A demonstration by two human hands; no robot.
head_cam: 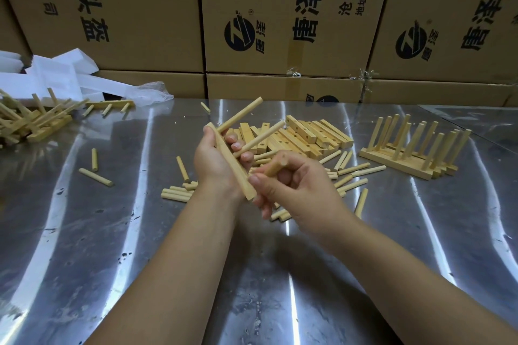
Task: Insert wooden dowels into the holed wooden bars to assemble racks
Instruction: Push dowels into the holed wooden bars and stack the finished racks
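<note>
My left hand (pixel 215 161) grips a holed wooden bar (pixel 234 168) held slantwise above the table, with two dowels (pixel 241 114) (pixel 262 137) standing out of it toward the upper right. My right hand (pixel 291 185) pinches a third dowel (pixel 276 166) close to the bar's lower end; whether its tip is in a hole I cannot tell. Behind the hands lies a pile of holed bars (pixel 302 136). Loose dowels (pixel 175 193) are scattered around and under the hands.
Finished racks (pixel 414 148) with upright dowels stand at the right. More assembled racks (pixel 30 117) are heaped at the far left by white paper (pixel 56 78). Cardboard boxes (pixel 280 22) wall off the back of the shiny metal table (pixel 112 232).
</note>
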